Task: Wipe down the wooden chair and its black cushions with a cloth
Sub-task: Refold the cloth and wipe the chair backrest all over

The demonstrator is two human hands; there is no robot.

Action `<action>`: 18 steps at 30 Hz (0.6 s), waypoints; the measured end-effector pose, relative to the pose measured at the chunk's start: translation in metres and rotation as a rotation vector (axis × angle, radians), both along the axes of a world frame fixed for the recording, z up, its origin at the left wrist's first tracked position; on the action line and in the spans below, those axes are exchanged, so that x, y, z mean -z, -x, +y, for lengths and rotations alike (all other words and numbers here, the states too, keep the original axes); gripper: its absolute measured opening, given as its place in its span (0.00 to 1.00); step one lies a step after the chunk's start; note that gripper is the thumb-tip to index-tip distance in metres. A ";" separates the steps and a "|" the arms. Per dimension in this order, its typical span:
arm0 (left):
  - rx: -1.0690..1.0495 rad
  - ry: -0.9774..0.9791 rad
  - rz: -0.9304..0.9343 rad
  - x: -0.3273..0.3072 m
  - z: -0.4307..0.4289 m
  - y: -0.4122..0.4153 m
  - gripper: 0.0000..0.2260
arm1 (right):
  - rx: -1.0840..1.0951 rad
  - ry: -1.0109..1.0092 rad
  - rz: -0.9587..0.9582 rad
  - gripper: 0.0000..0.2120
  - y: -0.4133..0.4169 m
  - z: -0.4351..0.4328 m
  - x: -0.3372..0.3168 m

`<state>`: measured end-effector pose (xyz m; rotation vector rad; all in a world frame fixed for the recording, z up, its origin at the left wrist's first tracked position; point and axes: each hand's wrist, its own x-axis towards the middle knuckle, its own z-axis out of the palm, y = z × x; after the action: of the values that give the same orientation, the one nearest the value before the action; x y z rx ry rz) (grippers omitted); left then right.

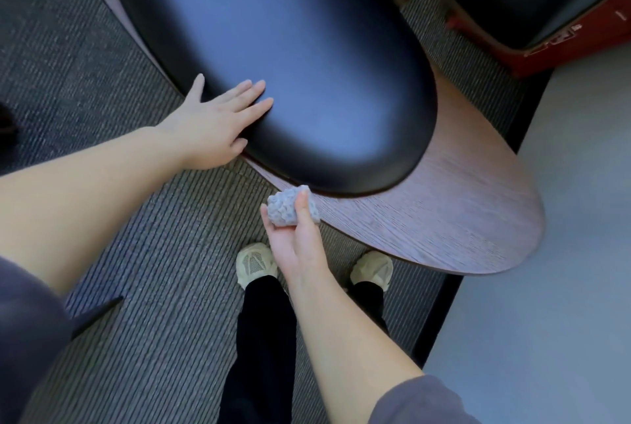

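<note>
A long black cushion [290,58] with rounded ends lies on the curved wooden chair shell [454,218], which runs from the top left down to the lower right. My left hand [218,119] rests flat on the cushion's near left edge, fingers spread. My right hand [297,229] holds a bunched grey textured cloth [286,208] at the wooden rim just below the cushion's rounded end.
Grey ribbed carpet [170,270] covers the floor on the left and below. My feet in pale shoes [256,261] stand close to the chair's wooden edge. A smooth light floor [563,253] lies to the right. At the top right sits a red-framed object [563,44] with a dark top.
</note>
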<state>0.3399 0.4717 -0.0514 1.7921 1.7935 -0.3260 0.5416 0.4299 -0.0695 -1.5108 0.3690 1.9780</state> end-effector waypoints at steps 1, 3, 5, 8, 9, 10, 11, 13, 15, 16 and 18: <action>0.004 -0.009 0.000 0.001 0.000 0.002 0.31 | -0.012 0.000 0.027 0.15 0.005 0.000 0.002; 0.015 -0.021 0.007 0.003 0.001 0.006 0.32 | -0.040 -0.003 0.072 0.20 0.015 0.000 0.005; 0.031 -0.033 0.015 0.005 0.001 0.010 0.32 | -0.078 -0.003 0.098 0.19 0.025 0.001 0.011; 0.050 -0.040 0.023 0.006 0.001 0.016 0.32 | -0.154 -0.010 0.119 0.11 0.039 0.002 0.019; 0.052 -0.037 0.025 0.005 0.001 0.018 0.32 | -0.178 -0.009 0.122 0.11 0.043 0.002 0.020; 0.050 -0.031 0.025 0.005 0.001 0.019 0.32 | -0.204 -0.013 0.127 0.13 0.045 0.001 0.020; 0.046 -0.019 0.024 0.004 0.002 0.021 0.31 | -0.239 -0.014 0.134 0.17 0.046 0.001 0.019; 0.029 0.015 0.016 0.000 0.003 0.024 0.31 | -0.339 -0.010 0.154 0.19 0.041 -0.002 0.013; -0.005 0.058 0.006 -0.005 0.004 0.025 0.30 | -0.440 -0.004 0.182 0.15 0.032 -0.004 0.003; -0.024 0.077 0.001 -0.009 0.004 0.025 0.30 | -0.479 -0.006 0.200 0.16 0.027 -0.003 -0.003; -0.070 0.106 -0.019 -0.018 0.004 0.021 0.28 | -0.531 -0.032 0.230 0.23 0.017 0.002 -0.014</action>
<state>0.3187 0.4752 -0.0335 1.6505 1.7869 -0.3682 0.5251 0.4324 -0.0553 -1.4682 0.0212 2.5660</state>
